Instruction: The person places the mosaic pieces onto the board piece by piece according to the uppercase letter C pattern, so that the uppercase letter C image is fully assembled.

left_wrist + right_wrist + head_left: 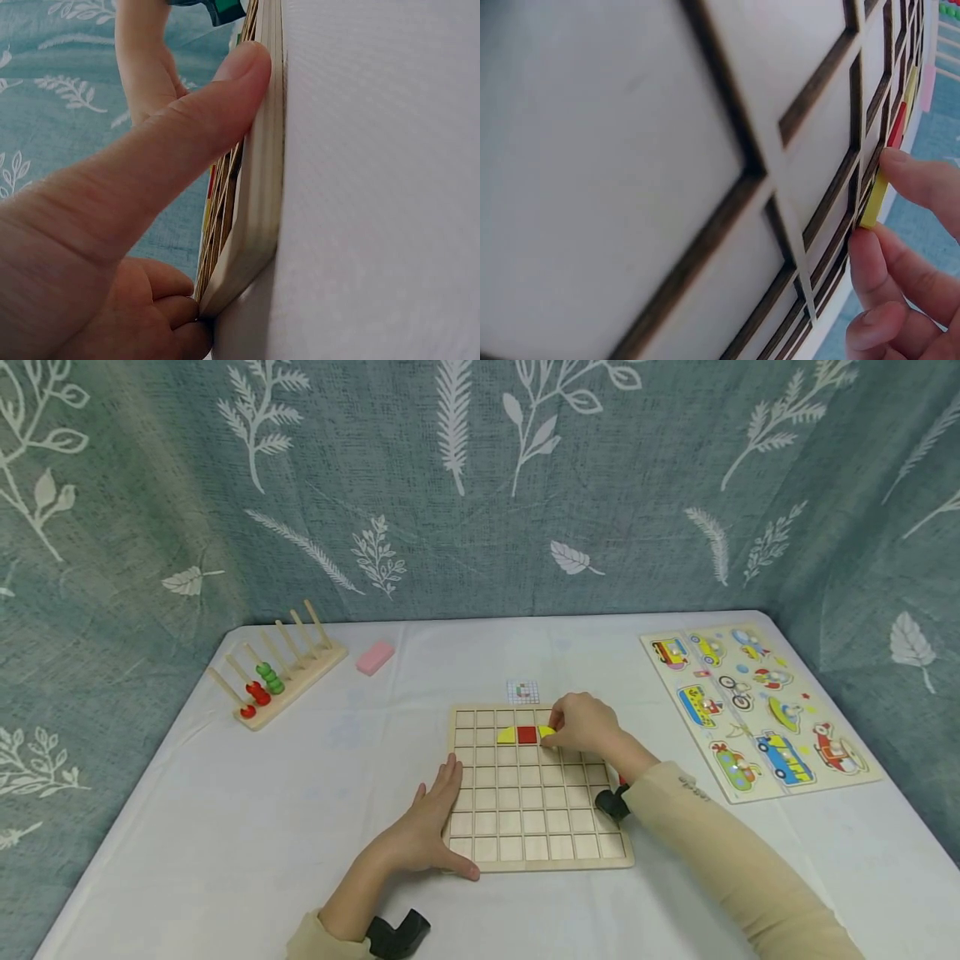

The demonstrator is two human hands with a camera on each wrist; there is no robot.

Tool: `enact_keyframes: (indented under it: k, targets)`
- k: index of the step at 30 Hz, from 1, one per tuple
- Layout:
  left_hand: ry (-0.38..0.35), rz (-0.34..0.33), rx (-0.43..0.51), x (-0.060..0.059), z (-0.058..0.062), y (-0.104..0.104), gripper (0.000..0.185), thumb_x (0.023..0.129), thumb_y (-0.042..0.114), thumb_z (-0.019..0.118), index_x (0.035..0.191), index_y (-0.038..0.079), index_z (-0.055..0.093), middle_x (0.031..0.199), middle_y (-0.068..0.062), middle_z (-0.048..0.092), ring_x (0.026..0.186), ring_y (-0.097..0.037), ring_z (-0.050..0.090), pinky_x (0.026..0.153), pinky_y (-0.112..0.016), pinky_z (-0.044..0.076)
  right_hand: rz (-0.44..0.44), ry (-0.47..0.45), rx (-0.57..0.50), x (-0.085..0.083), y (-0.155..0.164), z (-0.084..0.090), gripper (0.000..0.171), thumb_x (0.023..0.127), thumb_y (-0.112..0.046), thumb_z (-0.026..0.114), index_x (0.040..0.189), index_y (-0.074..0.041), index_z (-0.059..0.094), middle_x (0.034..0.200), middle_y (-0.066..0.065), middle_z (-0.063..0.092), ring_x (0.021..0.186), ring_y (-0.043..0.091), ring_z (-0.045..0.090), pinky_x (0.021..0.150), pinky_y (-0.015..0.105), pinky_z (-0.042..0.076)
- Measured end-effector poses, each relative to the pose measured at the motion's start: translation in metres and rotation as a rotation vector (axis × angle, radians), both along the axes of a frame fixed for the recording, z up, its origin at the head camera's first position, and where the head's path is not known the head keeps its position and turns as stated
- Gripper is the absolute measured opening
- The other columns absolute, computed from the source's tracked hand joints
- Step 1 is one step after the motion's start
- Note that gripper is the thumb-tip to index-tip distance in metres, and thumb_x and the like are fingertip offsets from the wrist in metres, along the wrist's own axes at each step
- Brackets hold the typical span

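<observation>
Two toys (277, 678) (757, 708), pink eraser (374, 657) nearby

Left hand (431, 827) flat and low, fingers straight and together, pointing away from the body, thumb (187, 127) stretched out along an edge. Left forearm coming in from the lower left, cuff at the wrist. Right hand (585, 724) reaching further forward, knuckles up, fingers (922, 180) curled in a pinch at the tips. Right arm in a beige sleeve (735, 860), bent, crossing in from the lower right.
</observation>
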State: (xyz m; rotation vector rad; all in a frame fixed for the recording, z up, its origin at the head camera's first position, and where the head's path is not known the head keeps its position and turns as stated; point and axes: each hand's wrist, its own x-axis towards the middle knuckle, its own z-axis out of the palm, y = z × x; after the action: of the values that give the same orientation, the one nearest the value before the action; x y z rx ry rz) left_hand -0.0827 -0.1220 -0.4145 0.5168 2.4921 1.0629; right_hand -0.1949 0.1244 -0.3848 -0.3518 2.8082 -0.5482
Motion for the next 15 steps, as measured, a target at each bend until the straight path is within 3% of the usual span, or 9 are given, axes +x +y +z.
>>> enact_keyframes:
  k: [15]
  targets:
    - [0.006, -0.011, -0.001, -0.0002, 0.0006, 0.0001, 0.132, 0.051, 0.035, 0.088, 0.143, -0.006, 0.004, 0.151, -0.017, -0.008, 0.138, -0.029, -0.006, 0.108, -0.052, -0.003, -0.009, -0.018, -0.036, 0.0007, 0.0005, 0.0011, 0.017, 0.073, -0.025, 0.076, 0.077, -0.012, 0.067, 0.071, -0.002, 0.060, 0.064, 0.015, 0.054, 0.055, 0.028, 0.043]
